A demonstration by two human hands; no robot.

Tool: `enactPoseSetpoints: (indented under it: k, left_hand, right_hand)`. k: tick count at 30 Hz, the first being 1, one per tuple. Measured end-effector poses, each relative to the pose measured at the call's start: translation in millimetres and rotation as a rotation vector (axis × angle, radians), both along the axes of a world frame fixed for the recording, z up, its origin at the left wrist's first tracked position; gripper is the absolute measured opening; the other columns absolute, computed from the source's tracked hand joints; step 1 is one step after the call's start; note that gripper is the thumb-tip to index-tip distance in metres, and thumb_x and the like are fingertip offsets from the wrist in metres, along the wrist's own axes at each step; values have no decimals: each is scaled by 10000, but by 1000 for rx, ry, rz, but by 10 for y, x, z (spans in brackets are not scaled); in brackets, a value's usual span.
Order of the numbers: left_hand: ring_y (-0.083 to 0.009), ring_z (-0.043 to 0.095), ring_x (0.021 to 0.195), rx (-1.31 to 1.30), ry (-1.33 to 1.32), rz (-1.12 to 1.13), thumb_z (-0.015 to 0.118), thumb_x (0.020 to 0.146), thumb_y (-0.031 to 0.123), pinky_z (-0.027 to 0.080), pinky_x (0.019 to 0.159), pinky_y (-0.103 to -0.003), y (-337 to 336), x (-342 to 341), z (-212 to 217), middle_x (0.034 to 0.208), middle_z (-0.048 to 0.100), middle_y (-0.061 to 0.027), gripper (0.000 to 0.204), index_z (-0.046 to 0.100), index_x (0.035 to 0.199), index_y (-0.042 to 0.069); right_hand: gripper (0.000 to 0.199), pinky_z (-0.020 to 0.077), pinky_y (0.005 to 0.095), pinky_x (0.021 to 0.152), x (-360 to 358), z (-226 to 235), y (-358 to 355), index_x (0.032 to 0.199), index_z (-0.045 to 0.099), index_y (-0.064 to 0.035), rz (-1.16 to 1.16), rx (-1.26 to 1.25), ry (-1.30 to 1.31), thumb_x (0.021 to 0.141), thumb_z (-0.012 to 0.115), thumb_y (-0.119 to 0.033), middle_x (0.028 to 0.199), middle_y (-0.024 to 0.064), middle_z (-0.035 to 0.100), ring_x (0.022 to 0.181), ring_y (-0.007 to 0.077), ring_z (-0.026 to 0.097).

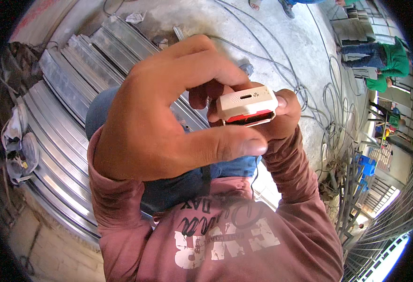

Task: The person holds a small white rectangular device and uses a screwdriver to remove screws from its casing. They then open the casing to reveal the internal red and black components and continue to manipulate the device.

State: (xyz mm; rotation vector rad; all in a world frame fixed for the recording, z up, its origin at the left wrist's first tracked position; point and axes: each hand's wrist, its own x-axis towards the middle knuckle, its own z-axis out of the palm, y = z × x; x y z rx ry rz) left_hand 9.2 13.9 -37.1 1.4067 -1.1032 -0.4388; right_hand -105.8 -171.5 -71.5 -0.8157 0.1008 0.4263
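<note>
While the right hand [287, 118] grips a small white device [232, 106] near the middle of the view, the left hand [145, 115] arches around it from the left, its curved index finger [214, 67] reaching over the far edge and its thumb [232, 144] lying along the near side. Between these 2 left fingers is a wide C-shaped gap with the device at its open end — just to the right of the palm and close to both tips; whether the index tip touches the casing, I cannot tell. The right fingers are closed on the device, the thumb pressed to its right end and the others partly hidden behind it, so the right hand is the nearer of the 2. The device's long axis runs crosswise, left to right before the chest, its right end tilted slightly up in the view. Its pale face with a narrow slot [247, 97] is turned up toward the head — the slot roughly parallel to that long axis — while the side with a red strip [243, 117] and a dark recess [261, 119] points toward the torso.
</note>
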Motion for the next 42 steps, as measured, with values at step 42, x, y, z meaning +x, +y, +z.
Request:
enactPoseSetpoints:
  k: [42]
  left_hand:
    - [-148, 504, 728, -25, 601, -8, 712, 750, 292, 359, 665, -281, -45, -139, 99, 806, 552, -78, 340, 669, 840, -33]
  right_hand:
    - [921, 510, 319, 830, -35, -86, -64, 1199, 545, 191, 41, 222, -115, 633, 775, -498, 1072, 210, 670, 933, 249, 662]
